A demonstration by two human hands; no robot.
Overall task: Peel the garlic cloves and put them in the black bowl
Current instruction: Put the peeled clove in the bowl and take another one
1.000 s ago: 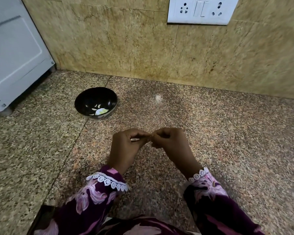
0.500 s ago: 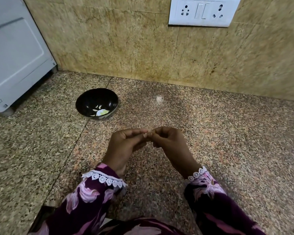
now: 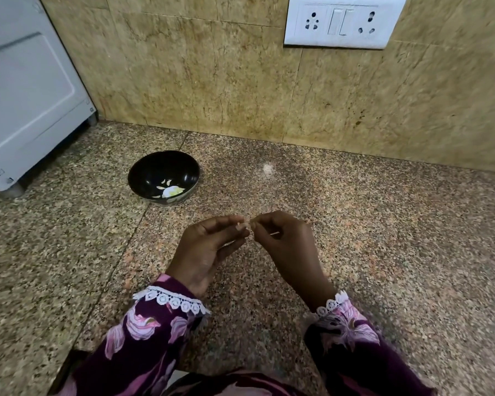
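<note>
Both hands, left hand (image 3: 205, 254) and right hand (image 3: 287, 250), pinch a small garlic clove (image 3: 245, 226) between fingertips above the near surface (image 3: 383, 252); black bowl (image 3: 163, 175) sits far left.

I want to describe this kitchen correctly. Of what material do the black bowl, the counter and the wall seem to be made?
Bowl: glossy black, with light glints on its inner wall and a pale flower pattern inside; probably glazed ceramic or melamine, I cannot tell which.
Counter: speckled brown, pink and black grain with a dull shine; it looks like polished granite.
Wall: beige veined tiles with thin joint lines, marble-look.
</note>
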